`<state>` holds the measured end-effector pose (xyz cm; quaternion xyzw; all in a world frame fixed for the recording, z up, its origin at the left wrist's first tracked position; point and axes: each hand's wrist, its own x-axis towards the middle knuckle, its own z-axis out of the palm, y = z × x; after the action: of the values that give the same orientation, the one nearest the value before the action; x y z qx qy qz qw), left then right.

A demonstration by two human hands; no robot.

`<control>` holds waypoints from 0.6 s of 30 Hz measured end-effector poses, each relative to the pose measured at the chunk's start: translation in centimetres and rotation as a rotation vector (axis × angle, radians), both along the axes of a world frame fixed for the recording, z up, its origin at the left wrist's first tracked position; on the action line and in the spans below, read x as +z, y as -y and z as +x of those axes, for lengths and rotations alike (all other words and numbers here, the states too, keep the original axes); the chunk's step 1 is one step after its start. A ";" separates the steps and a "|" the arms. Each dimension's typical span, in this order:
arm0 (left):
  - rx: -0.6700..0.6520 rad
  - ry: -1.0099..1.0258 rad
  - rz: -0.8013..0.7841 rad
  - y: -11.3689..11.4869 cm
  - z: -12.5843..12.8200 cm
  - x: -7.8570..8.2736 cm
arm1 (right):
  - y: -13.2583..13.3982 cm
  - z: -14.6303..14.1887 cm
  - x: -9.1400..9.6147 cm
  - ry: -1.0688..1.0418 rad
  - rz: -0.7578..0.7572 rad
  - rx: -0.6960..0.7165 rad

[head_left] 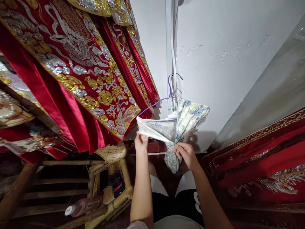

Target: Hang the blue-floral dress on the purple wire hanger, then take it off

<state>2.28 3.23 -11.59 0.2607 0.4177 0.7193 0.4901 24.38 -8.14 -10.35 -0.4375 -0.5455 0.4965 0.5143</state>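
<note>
A purple clothes hanger hangs by its hook at the white upright pipe. Draped over it, bunched to one side, is a pale floral garment with blue and yellow patterning. My left hand is closed on the garment's white edge, just below the hanger's left end. Lower and to the right, my right hand pinches a gathered fold of the cloth. The edge is stretched taut between my two hands. Below my right hand a bunched part of the garment dangles. My fingertips are partly hidden by the cloth.
Red cloth with gold and silver sequin embroidery hangs at the left. A bamboo chair and a bottle with a white cap are at lower left. Ahead is a white wall; more red embroidered cloth lies at right.
</note>
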 end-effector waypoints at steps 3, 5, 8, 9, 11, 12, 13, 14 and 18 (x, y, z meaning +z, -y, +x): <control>-0.067 0.075 -0.103 2.6 2.9 -3.9 | 1.0 0.0 -1.4 0.022 -0.089 0.052; -0.118 0.119 -0.147 3.9 4.2 -5.2 | 1.4 0.6 -1.7 0.086 -0.148 0.111; -0.173 0.172 -0.156 5.4 4.9 -5.2 | 1.5 2.0 -1.5 0.230 -0.267 0.293; -0.193 0.182 -0.132 5.8 5.1 -4.7 | 1.5 2.4 -1.4 0.283 -0.298 0.358; -0.226 0.163 -0.029 6.9 5.5 -3.1 | 1.1 2.8 -1.2 0.358 -0.305 0.356; -0.233 0.125 0.049 7.5 5.8 -2.2 | 0.9 2.8 -1.1 0.357 -0.276 0.278; -0.248 0.056 0.136 8.2 6.3 -1.3 | 0.6 2.6 -1.1 0.320 -0.244 0.178; -0.279 -0.049 0.223 9.0 6.9 -0.4 | 0.4 2.4 -1.1 0.243 -0.225 0.091; -0.523 -0.587 0.443 11.5 9.0 2.2 | -0.2 1.1 -1.0 -0.223 -0.346 0.108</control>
<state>11.32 -8.23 -9.35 0.6491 0.2951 0.5388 0.4486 25.47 -7.95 -11.33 -0.4319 -0.4143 0.6550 0.4612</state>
